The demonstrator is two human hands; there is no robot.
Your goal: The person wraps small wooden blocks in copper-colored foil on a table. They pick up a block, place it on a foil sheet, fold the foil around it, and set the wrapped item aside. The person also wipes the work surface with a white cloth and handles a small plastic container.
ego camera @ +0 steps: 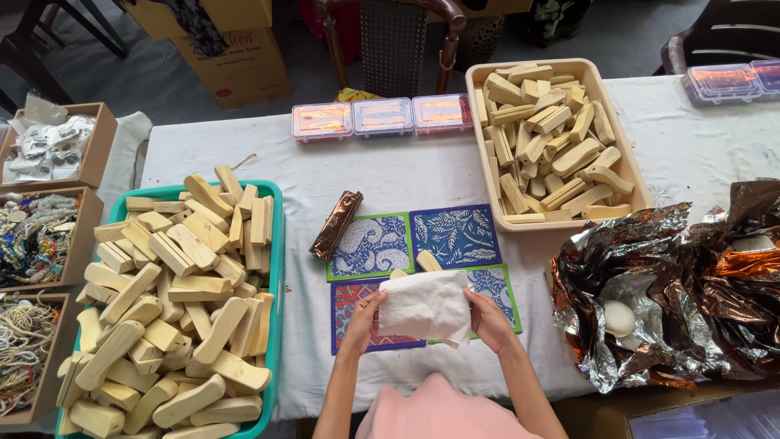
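My left hand (363, 318) and my right hand (490, 319) together hold a white cloth (426, 306) wrapped around a pale wooden block (427, 261), whose end pokes out at the top. The hands grip the bundle from either side, just above several patterned square mats (452, 234) in blue, green and red on the white tablecloth. A foil-wrapped brown bar (336, 223) lies slanted to the left of the mats.
A teal tray (275, 268) full of wooden blocks sits at the left, a beige tray (636, 180) of blocks at the back right. Crumpled copper foil (691, 284) lies at the right. Clear lidded boxes (382, 115) line the back. Cardboard boxes of beads (36, 236) stand far left.
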